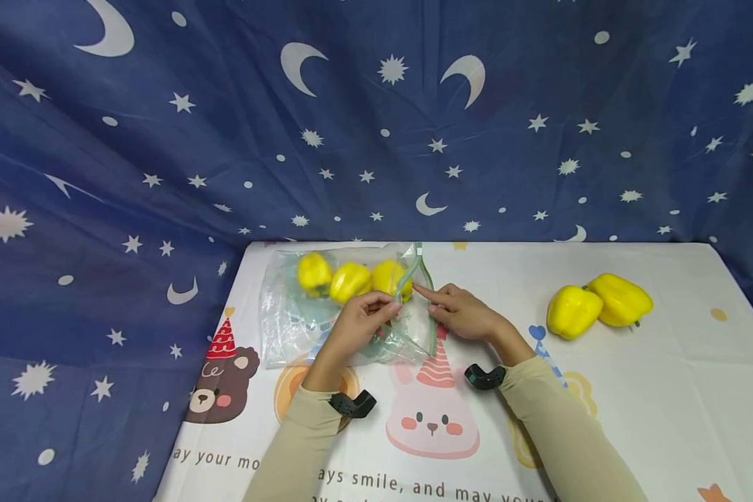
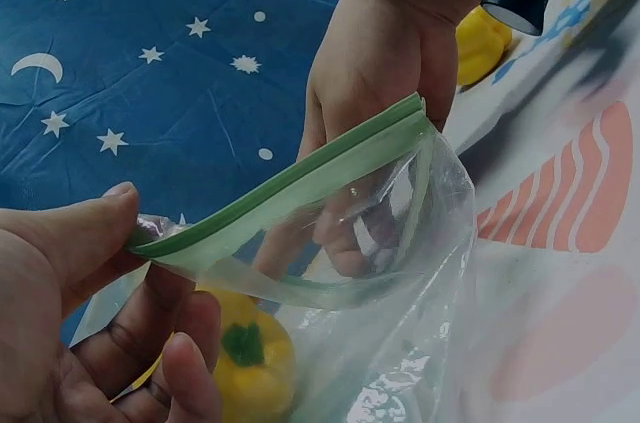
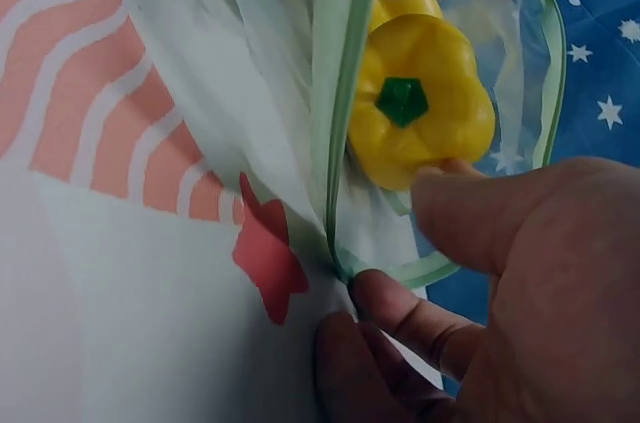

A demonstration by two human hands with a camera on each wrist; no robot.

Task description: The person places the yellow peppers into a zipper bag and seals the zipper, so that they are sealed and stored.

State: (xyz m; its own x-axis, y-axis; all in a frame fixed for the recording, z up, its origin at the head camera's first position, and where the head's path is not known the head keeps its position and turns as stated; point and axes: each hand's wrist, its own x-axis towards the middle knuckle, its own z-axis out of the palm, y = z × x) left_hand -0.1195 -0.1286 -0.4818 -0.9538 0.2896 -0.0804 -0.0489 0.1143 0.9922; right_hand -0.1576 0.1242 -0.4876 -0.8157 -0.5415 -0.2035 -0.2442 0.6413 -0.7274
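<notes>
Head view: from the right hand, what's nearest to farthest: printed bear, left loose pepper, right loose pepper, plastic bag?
1. Plastic bag: immediately left.
2. Left loose pepper: rightward.
3. Right loose pepper: farther rightward.
4. Printed bear: far left.

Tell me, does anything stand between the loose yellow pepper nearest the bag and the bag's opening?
Yes: the person's right hand. It is at the opening of the clear bag, on the side facing that loose pepper. Nothing else visible stands in between.
</notes>
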